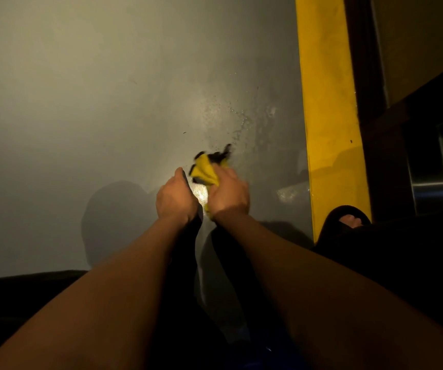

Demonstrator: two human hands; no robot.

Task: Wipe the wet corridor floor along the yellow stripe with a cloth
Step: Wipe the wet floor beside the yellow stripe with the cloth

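A yellow cloth with black edging (206, 169) is bunched up in my right hand (229, 194), which grips it just above the grey floor (108, 108). One end sticks out past my fingers and a bit shows below my wrist. My left hand (175, 196) hovers beside it, fingers curled downward; I cannot see whether it holds anything. Water droplets and a wet sheen (237, 116) lie on the floor ahead of the cloth. The yellow stripe (327, 102) runs along the right side of the floor.
A dark frame (367, 89) borders the yellow stripe on its right. My foot in a black slipper (344, 222) rests at the stripe's near end. A dark ledge (28, 279) crosses the lower left. Another wet patch (288, 193) shines near the stripe.
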